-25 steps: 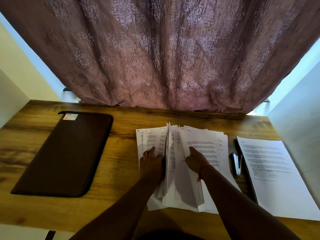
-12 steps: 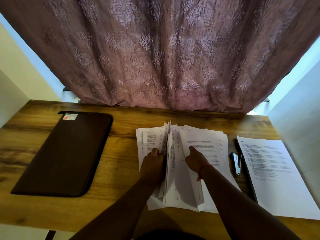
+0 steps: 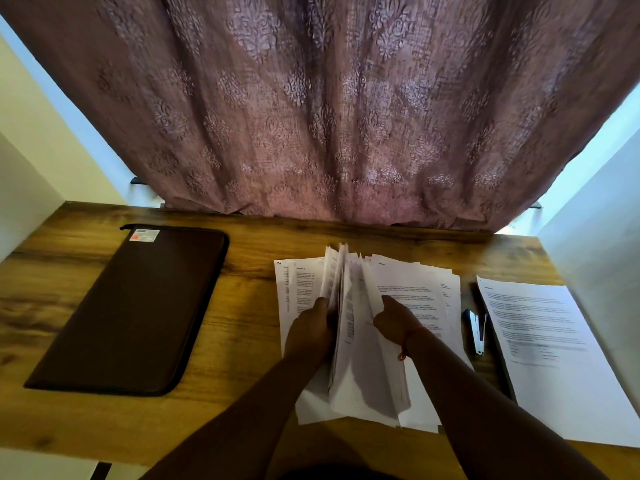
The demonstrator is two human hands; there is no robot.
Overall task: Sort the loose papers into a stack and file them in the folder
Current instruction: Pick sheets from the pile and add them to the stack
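Head view: left hand and right hand grip upright loose papers, gathering; next, square them for the closed folder.

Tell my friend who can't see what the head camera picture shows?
Two hands, left hand and right hand, leaf through messy white papers on a wooden desk. A closed brown folder lies left; a stapler lies right.

A wooden counter with visible grain held a closed dark brown folder at left, a fanned heap of loose papers in the middle, a small stapler beside it, and a printed sheet at right.
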